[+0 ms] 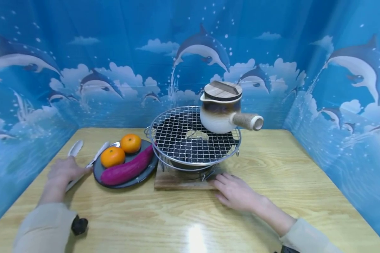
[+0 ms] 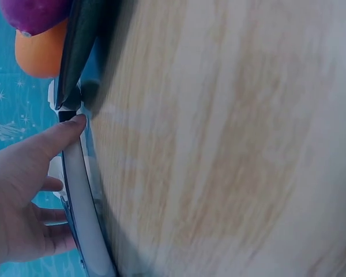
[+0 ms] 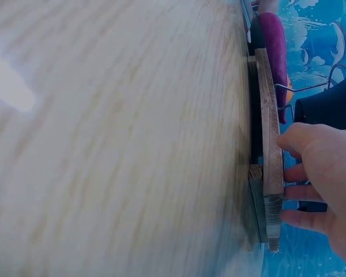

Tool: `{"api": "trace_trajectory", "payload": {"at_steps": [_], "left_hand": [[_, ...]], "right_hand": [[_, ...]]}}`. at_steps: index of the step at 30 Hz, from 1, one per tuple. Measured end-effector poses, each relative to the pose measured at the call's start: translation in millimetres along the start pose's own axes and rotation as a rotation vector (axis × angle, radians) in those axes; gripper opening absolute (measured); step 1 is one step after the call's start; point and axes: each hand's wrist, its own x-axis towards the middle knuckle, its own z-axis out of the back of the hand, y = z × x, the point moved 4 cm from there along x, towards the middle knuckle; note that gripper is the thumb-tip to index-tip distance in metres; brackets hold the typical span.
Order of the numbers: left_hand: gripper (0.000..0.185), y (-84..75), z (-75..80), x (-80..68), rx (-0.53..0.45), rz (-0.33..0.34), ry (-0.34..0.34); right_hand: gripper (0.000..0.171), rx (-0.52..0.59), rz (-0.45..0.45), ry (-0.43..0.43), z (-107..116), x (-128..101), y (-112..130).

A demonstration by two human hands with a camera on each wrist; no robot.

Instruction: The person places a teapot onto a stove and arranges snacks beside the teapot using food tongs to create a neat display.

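My left hand (image 1: 66, 170) is at a pair of metal tongs (image 1: 75, 148) lying spread on the table's left side. The left wrist view shows the thumb on one arm of the tongs (image 2: 86, 208) and the fingers bent behind it. My right hand (image 1: 235, 191) rests its relaxed fingertips at the right front corner of a wooden board (image 1: 182, 183). Over that board stands a round grill with a wire mesh rack (image 1: 190, 140). A side-handled clay teapot (image 1: 220, 117) with a wooden lid sits at the rack's back right.
Left of the grill, a dark plate (image 1: 139, 178) holds two oranges (image 1: 112, 156) and a purple sweet potato (image 1: 130, 170). One tong arm reaches behind the plate's left rim. A blue dolphin-print curtain (image 1: 139, 70) closes off the table's back and sides.
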Motion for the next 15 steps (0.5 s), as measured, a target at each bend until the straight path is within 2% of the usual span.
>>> {"api": "trace_trajectory", "payload": {"at_steps": [3,11,15], "left_hand": [[0.092,-0.2,1.4,0.1,0.002,-0.016,0.013],[0.09,1.3,-1.2,2.5,0.018,-0.091,-0.002],[0.09,2.7,-1.7,4.0,0.0,-0.092,-0.002]], "right_hand": [[0.033,-0.004,-0.004,-0.002,-0.5,0.2,-0.2],[0.035,-0.017,0.005,-0.002,-2.5,0.4,-0.2],[0.036,-0.024,0.018,-0.014,-2.4,1.1,-0.1]]}}
